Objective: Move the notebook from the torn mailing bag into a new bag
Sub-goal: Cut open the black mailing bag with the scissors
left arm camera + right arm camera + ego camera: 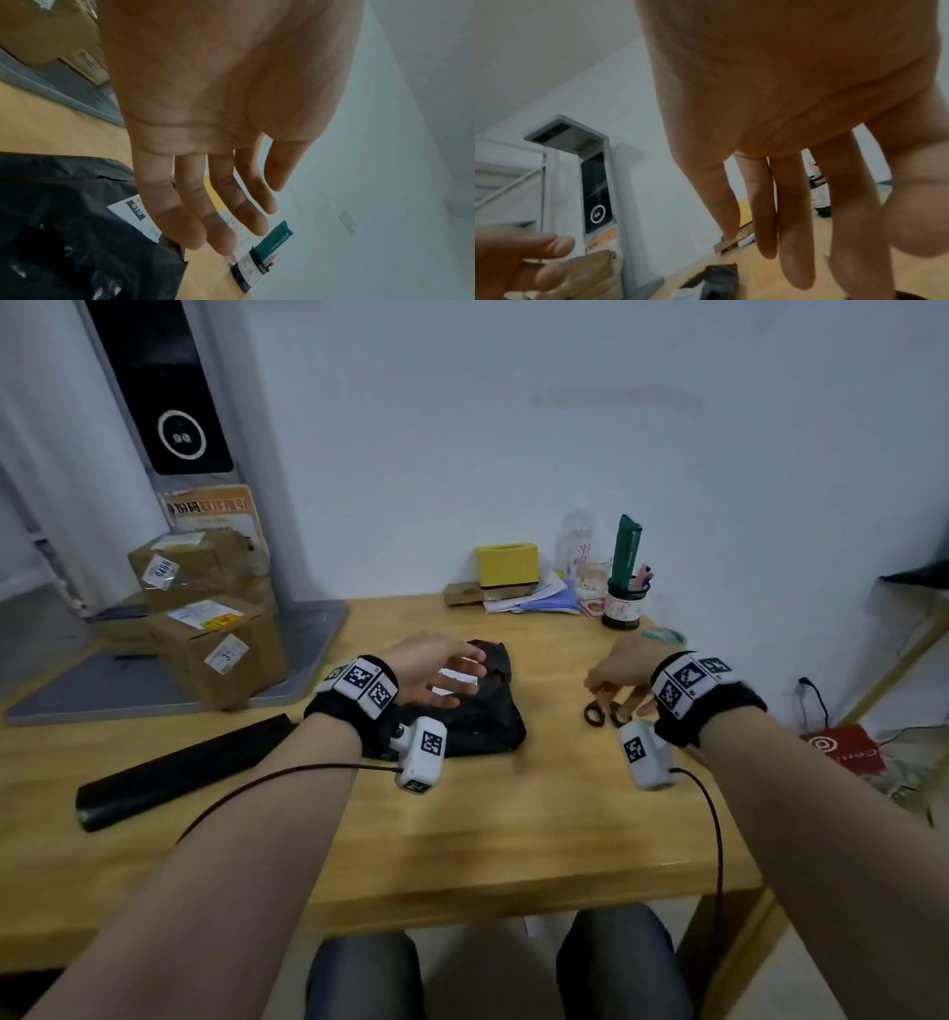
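Note:
A crumpled black mailing bag [477,716] with a white label [457,681] lies in the middle of the wooden table [513,839]. What it holds is hidden. My left hand [452,672] hovers just above the bag's label end, fingers straight and spread, holding nothing. The left wrist view shows the same hand [231,223] over the bag [64,223] and label [133,215]. My right hand [613,683] hangs over black-handled scissors [598,713] to the right of the bag, fingers straight and pointing down [795,223]. Whether they touch the scissors I cannot tell.
A long flat black pack [179,767] lies at the table's left. At the back stand a yellow box [507,564], papers [539,600], a glass [593,577] and a pen holder [624,603]. Cardboard boxes [215,629] stand left of the table on a grey base.

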`<state>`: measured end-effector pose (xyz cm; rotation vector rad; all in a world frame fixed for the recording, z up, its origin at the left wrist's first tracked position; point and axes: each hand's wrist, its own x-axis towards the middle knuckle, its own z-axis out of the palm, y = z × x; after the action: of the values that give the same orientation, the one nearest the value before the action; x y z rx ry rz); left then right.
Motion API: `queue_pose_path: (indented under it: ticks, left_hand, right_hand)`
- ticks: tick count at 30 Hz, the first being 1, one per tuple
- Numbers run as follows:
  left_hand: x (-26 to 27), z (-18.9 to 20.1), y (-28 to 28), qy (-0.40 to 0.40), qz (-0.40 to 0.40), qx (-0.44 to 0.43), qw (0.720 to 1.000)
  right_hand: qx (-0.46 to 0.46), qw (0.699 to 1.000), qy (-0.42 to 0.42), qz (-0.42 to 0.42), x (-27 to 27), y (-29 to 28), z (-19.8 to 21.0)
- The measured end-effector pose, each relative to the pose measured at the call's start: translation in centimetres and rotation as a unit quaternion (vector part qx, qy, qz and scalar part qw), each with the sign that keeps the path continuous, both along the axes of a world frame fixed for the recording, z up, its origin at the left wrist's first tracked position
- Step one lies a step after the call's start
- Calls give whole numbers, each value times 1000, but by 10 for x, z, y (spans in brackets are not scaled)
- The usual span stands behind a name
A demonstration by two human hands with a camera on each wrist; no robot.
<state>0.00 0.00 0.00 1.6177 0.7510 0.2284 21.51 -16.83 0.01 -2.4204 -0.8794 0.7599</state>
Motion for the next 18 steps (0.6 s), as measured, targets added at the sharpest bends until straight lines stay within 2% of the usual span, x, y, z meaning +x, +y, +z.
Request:
queue_pose_path:
  ticks: [3,7,12,18]
  left_hand:
    - [21,-6,11,6,16,7,1000]
    - [51,-19,21,20,-4,-2,1000]
    - [80,-27,29,34,-23,0,999]
    - [91,-32,38,38,-23,-11,999]
  right_hand:
    - [-40,999,-37,-5,21,14,-18]
    - [-83,993,-80,2,36,31,-40]
    - [-181,968,-170,43,49,46,-52]
    - [-149,975,-164,3,69,58,-72]
